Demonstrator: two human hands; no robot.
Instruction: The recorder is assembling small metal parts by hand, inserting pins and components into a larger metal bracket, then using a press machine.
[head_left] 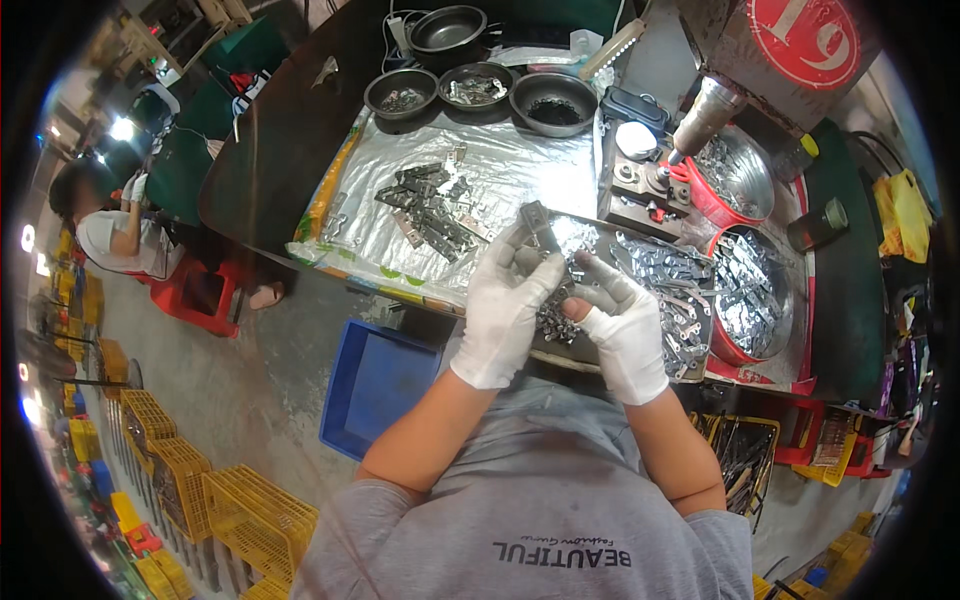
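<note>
Head view. Two gloved hands meet over the near edge of the tabletop (300, 150). The left hand (505, 310) is closed, fingers curled, around a flat grey metal bracket (538, 228) that stands upright above the glove, with its upper end free. The right hand (620, 335) is partly closed, its fingers narrow around a cluster of small dark metal parts (556, 318) held between the two gloves, just below the bracket.

Risk, as a judgement: the bracket is held only at its lower end, so a slack pinch could let it tilt or slide out onto the foil sheet (520, 165); the small parts sit loosely in thick gloves above the table edge, and any that slip may fall into the blue crate (375, 385) or onto the floor. Nearby piles of loose plates (435, 210) and the filled red-rimmed basin (750, 300) could hide a dropped piece.
</note>
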